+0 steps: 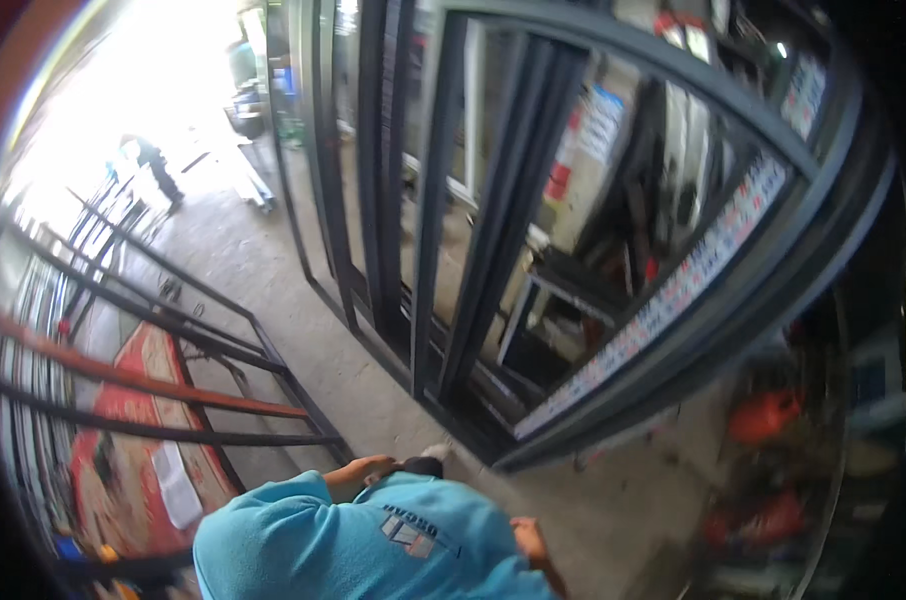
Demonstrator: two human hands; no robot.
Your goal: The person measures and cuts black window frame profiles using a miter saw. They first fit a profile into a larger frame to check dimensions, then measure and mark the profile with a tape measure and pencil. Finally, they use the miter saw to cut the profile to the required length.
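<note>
Honestly, both hands look empty. The left hand (358, 470) rests curled against the blue shirt (363, 545), fingers loosely bent, gripping nothing; the right hand (529, 542) hangs beside the hip, partly hidden, so I can't tell how it's held. Nearest things: dark metal frames (453, 230) standing upright just ahead on the concrete floor (373, 390), leaned together to save space, at least four. One flat frame (173, 370) lies left, over a red mat (133, 470).
</note>
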